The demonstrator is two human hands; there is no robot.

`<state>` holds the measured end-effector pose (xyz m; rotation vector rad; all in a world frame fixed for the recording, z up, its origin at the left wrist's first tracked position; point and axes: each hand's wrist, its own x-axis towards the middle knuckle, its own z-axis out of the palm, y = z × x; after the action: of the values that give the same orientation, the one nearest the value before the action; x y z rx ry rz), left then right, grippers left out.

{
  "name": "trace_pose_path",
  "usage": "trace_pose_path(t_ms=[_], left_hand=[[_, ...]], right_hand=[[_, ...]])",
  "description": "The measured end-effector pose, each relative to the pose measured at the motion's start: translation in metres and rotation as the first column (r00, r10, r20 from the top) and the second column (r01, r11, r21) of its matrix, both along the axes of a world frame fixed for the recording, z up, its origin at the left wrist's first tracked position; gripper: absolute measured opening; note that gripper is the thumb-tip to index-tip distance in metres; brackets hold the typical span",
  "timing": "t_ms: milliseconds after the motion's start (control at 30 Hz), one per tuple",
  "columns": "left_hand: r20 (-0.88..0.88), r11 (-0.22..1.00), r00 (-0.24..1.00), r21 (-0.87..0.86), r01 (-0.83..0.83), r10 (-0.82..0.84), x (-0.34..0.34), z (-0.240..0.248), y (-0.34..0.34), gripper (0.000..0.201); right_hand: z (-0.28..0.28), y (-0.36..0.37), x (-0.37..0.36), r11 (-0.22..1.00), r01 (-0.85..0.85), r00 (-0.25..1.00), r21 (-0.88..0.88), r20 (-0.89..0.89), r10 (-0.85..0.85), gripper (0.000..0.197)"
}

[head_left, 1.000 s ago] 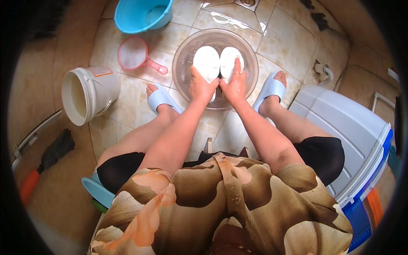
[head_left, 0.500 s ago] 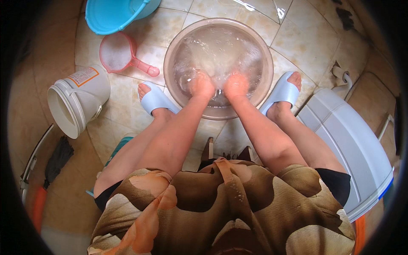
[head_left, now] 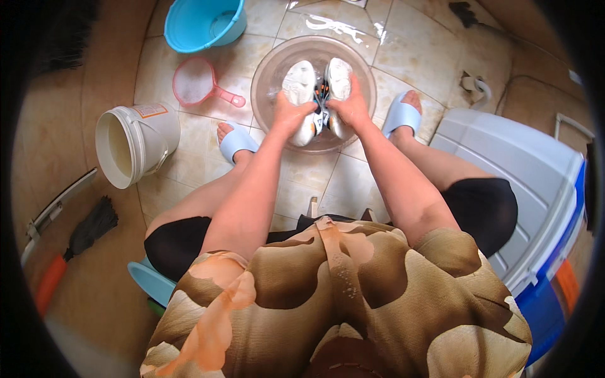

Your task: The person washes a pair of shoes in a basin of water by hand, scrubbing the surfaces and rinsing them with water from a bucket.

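Two white-soled sneakers are held side by side over a round greyish-brown basin [head_left: 256, 82] with water in it. My left hand [head_left: 291, 116] is closed around the left sneaker [head_left: 299, 77], its sole turned up. My right hand [head_left: 350, 109] grips the right sneaker [head_left: 339, 77] the same way. Dark uppers with orange and blue patches show between the soles, where the shoes nearly meet. Palms and some fingers are hidden behind the shoes.
Left of the basin are a pink dipper [head_left: 192, 80] with suds, a blue tub [head_left: 189, 34] and a tipped white bucket [head_left: 165, 129]. Pale blue slippers [head_left: 238, 142] are on my feet, flanking the basin. A large grey-lidded container [head_left: 485, 154] stands at right; a dark-bristled brush [head_left: 94, 223] lies at far left.
Both hands have come up out of the water, now holding the two sneakers, which were not visible before. The view has shifted slightly.
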<state>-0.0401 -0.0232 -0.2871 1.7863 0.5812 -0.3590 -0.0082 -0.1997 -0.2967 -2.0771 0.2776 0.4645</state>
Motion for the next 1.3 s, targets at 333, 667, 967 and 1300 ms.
trace_pose_path(t_ms=[333, 667, 967, 1300], left_hand=[[-0.162, 0.540, 0.987, -0.832, -0.130, -0.012, -0.011, 0.111, 0.012, 0.049], [-0.033, 0.451, 0.998, -0.891, -0.057, 0.060, -0.019, 0.138, 0.031, 0.053], [0.000, 0.532, 1.000, -0.847, -0.007, 0.013, 0.000, 0.154, -0.014, 0.059], [0.075, 0.536, 0.996, -0.844, 0.033, 0.056, -0.002, 0.148, -0.004, 0.073]], right_hand=[[0.064, -0.029, -0.020, 0.604, 0.377, 0.923, 0.702, -0.340, -0.180, 0.103], [0.156, -0.038, -0.015, 0.481, 0.151, 0.988, 0.864, -0.120, -0.096, 0.081], [0.162, 0.006, -0.007, 0.676, -0.075, 0.995, 0.733, 0.097, 0.004, 0.101], [0.179, 0.016, -0.010, 0.560, -0.054, 0.998, 0.827, 0.067, -0.004, 0.087]])
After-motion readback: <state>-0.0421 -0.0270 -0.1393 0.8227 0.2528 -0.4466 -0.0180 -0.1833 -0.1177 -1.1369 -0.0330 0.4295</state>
